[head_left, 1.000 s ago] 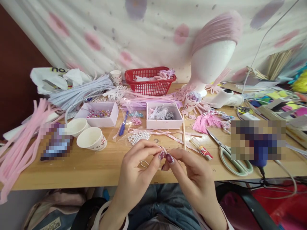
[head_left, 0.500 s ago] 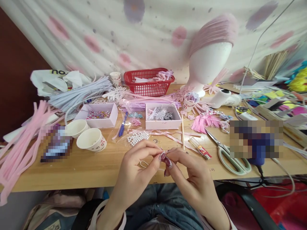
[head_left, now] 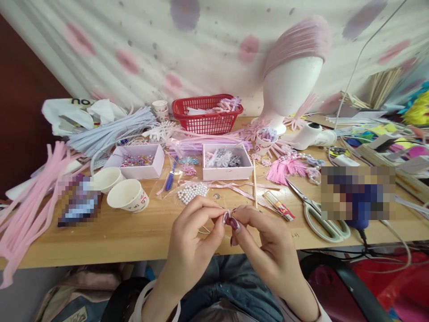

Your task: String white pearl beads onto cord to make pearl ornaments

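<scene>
Above the front of the table, my left hand [head_left: 197, 237] and my right hand [head_left: 270, 246] meet fingertip to fingertip, both closed in a pinch. A thin white cord [head_left: 203, 230] runs out from between the fingers and curves below my left hand. Whatever else the fingertips hold is tiny and mostly hidden by the dark red nails. Just beyond the hands lie a pile of white pearl beads [head_left: 192, 193] on clear plastic, a pale stick [head_left: 254, 183] and a small red-labelled tube [head_left: 279, 206].
Green-handled scissors [head_left: 321, 219] lie to the right, near a blurred blue object. Paper cups [head_left: 129, 197] and a bead box [head_left: 156, 167] stand left. Farther back are another box [head_left: 228, 173], a red basket [head_left: 208, 123] and a white mannequin head [head_left: 290, 85].
The fingertips have shifted slightly against each other. The cord loop under my left hand looks narrower, with less of it showing. The table's things stay in place.
</scene>
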The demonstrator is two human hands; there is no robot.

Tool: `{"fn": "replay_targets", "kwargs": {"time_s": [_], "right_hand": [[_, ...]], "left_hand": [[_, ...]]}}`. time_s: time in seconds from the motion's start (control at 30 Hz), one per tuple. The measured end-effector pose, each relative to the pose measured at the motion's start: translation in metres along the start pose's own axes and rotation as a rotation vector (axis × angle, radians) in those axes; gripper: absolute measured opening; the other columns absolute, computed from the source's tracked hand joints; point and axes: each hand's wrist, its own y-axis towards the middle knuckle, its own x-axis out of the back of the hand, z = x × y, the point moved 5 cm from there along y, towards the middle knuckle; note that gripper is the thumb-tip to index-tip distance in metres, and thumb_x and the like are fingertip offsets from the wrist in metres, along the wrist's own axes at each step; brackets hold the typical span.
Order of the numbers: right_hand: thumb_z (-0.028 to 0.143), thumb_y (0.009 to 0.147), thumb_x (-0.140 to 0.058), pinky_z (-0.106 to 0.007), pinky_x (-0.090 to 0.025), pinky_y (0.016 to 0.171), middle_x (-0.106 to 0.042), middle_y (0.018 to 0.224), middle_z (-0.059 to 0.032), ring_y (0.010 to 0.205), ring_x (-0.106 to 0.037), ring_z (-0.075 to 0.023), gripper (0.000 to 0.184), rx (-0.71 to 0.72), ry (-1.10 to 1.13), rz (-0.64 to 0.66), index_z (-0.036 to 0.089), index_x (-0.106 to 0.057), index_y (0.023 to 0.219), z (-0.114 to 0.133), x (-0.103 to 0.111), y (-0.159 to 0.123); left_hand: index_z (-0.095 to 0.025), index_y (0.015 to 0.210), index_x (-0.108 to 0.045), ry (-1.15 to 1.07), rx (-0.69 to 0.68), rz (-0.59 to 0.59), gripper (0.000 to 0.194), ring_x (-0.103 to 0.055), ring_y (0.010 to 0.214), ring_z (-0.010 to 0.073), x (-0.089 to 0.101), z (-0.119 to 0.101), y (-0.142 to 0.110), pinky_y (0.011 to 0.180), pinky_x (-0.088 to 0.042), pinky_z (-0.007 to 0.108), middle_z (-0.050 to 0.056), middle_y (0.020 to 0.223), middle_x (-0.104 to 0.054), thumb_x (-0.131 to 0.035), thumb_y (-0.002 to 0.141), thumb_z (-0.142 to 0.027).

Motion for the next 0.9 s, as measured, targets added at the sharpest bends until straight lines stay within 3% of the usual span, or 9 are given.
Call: {"fn": "replay_targets", "kwargs": {"time_s": [0.2, 0.37, 0.47, 0.57, 0.67, 0.73, 0.9], "right_hand": [[0.021, 0.1, -0.055, -0.023, -0.045, 0.061, -0.06, 0.066, 0.0031, 0.061, -0.057, -0.0109, 0.021, -0.05, 0.08, -0.028, 0.019, -0.063, 0.08, -0.003, 0.001, -0.002], [0.024, 0.1, -0.058, -0.023, -0.048, 0.065, -0.065, 0.066, 0.0033, 0.06, -0.06, -0.0106, 0.021, -0.088, 0.135, -0.08, 0.021, -0.065, 0.08, -0.008, 0.005, -0.004], [0.023, 0.1, -0.058, -0.024, -0.048, 0.065, -0.065, 0.064, 0.0034, 0.059, -0.06, -0.0109, 0.021, -0.077, 0.147, -0.1, 0.021, -0.066, 0.08, -0.009, 0.006, -0.004], [0.023, 0.1, -0.059, -0.024, -0.048, 0.066, -0.065, 0.065, 0.0037, 0.06, -0.06, -0.0109, 0.019, -0.071, 0.164, -0.099, 0.021, -0.066, 0.082, -0.008, 0.004, -0.005], [0.022, 0.1, -0.059, -0.024, -0.048, 0.066, -0.064, 0.07, 0.0031, 0.062, -0.06, -0.0106, 0.021, -0.073, 0.185, -0.082, 0.021, -0.065, 0.079, -0.009, 0.003, -0.006], [0.022, 0.1, -0.058, -0.023, -0.048, 0.066, -0.064, 0.071, 0.0026, 0.063, -0.06, -0.0107, 0.023, -0.076, 0.198, -0.068, 0.021, -0.063, 0.078, -0.009, 0.002, -0.006], [0.022, 0.101, -0.056, -0.023, -0.048, 0.065, -0.065, 0.073, 0.0022, 0.063, -0.059, -0.0106, 0.021, -0.081, 0.204, -0.041, 0.021, -0.064, 0.082, -0.009, 0.002, -0.006]], "left_hand": [[-0.018, 0.089, -0.065, 0.087, -0.073, -0.104, 0.019, -0.061, 0.083, 0.0089, -0.001, 0.0, -0.002, 0.076, -0.05, 0.017, -0.001, 0.088, -0.063, -0.059, 0.087, 0.0], [-0.021, 0.079, -0.057, -0.091, 0.044, -0.23, 0.02, -0.057, 0.083, 0.0137, 0.015, 0.017, -0.002, 0.081, -0.05, 0.027, -0.002, 0.082, -0.057, -0.051, 0.095, -0.011], [-0.021, 0.07, -0.051, -0.17, 0.179, -0.186, 0.033, -0.054, 0.068, 0.0129, 0.018, 0.027, -0.003, 0.073, -0.048, 0.027, -0.003, 0.068, -0.053, -0.041, 0.102, -0.019], [-0.021, 0.065, -0.055, -0.099, 0.273, -0.093, 0.038, -0.056, 0.063, 0.0116, 0.014, 0.026, -0.003, 0.065, -0.046, 0.024, -0.004, 0.062, -0.056, -0.047, 0.102, -0.024], [-0.022, 0.086, -0.071, -0.133, 0.269, 0.006, 0.014, -0.067, 0.086, 0.0139, 0.004, 0.018, -0.002, 0.08, -0.051, 0.023, 0.0, 0.088, -0.072, -0.061, 0.096, -0.022], [-0.024, 0.101, -0.075, -0.203, 0.281, 0.053, 0.014, -0.068, 0.099, 0.0153, -0.002, 0.014, -0.001, 0.088, -0.052, 0.024, 0.002, 0.104, -0.074, -0.063, 0.095, -0.021], [-0.025, 0.095, -0.078, -0.284, 0.303, 0.053, 0.014, -0.069, 0.093, 0.0133, -0.003, 0.012, -0.001, 0.083, -0.053, 0.021, 0.0, 0.097, -0.076, -0.064, 0.095, -0.022]]}}
